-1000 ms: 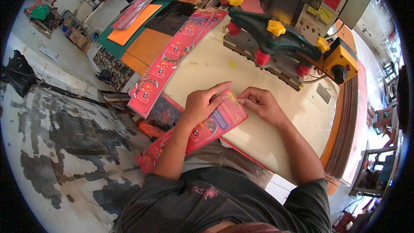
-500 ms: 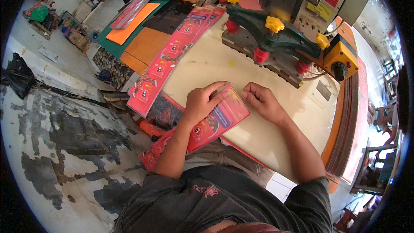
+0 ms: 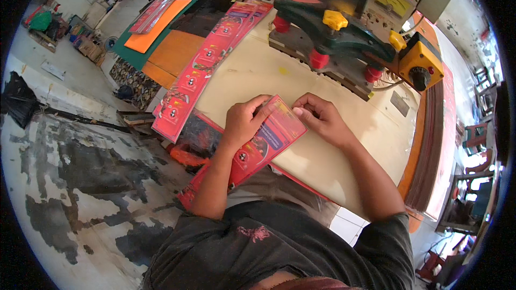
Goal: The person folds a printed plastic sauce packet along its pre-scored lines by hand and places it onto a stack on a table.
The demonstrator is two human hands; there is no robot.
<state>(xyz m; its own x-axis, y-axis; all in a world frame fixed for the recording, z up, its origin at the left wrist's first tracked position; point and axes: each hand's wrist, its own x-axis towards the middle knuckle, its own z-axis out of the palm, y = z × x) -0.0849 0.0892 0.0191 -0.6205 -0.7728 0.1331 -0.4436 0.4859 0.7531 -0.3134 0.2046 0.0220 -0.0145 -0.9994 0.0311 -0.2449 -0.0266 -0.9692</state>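
Note:
A stack of long red printed card sheets (image 3: 263, 145) lies across the near edge of a pale worktable (image 3: 301, 75). My left hand (image 3: 244, 121) rests flat on the stack's upper left part, pressing it down. My right hand (image 3: 320, 118) touches the stack's far right corner with curled fingertips; whether it pinches a sheet is hard to tell. The lower end of the stack hangs over the table edge beside my left forearm.
A second long strip of red printed sheets (image 3: 207, 64) runs along the table's left side. A green clamp machine with yellow knobs (image 3: 333, 37) and a yellow switch box (image 3: 422, 64) stands at the back. Orange and green boards (image 3: 161, 37) lie left; a person stands far back.
Both hands and the red stack have slid slightly farther onto the table, toward the machine. My right hand has closed in on the stack's corner.

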